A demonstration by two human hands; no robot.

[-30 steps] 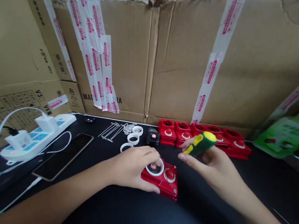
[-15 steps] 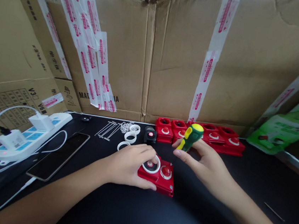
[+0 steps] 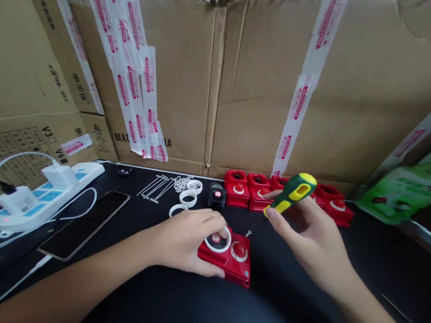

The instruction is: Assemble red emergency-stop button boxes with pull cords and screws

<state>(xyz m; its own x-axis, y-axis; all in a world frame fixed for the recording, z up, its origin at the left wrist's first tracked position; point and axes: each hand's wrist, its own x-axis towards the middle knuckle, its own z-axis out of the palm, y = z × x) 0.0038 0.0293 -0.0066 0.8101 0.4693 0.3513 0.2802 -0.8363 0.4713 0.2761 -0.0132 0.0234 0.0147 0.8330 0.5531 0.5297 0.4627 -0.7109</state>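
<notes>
My left hand (image 3: 186,238) lies over the left part of a red button box (image 3: 230,260) on the black table, fingers curled round it and a thumb along its near side. The box has a white ring around a dark hole and a red button beside it. A small screw (image 3: 247,232) stands at its far right corner. My right hand (image 3: 308,233) grips a green and yellow screwdriver (image 3: 291,193) by the handle, tilted, its tip pointing down toward the box and raised above it.
A row of several red button boxes (image 3: 292,195) lines the cardboard wall. White rings (image 3: 187,197), metal pins (image 3: 155,187) and a small black part (image 3: 216,195) lie behind my left hand. A phone (image 3: 86,222) and a white power strip (image 3: 48,193) sit at the left.
My right hand has lifted and swung the screwdriver to the right, away from the box. A screw now shows at the box's far right corner. My left hand stays on the box.
</notes>
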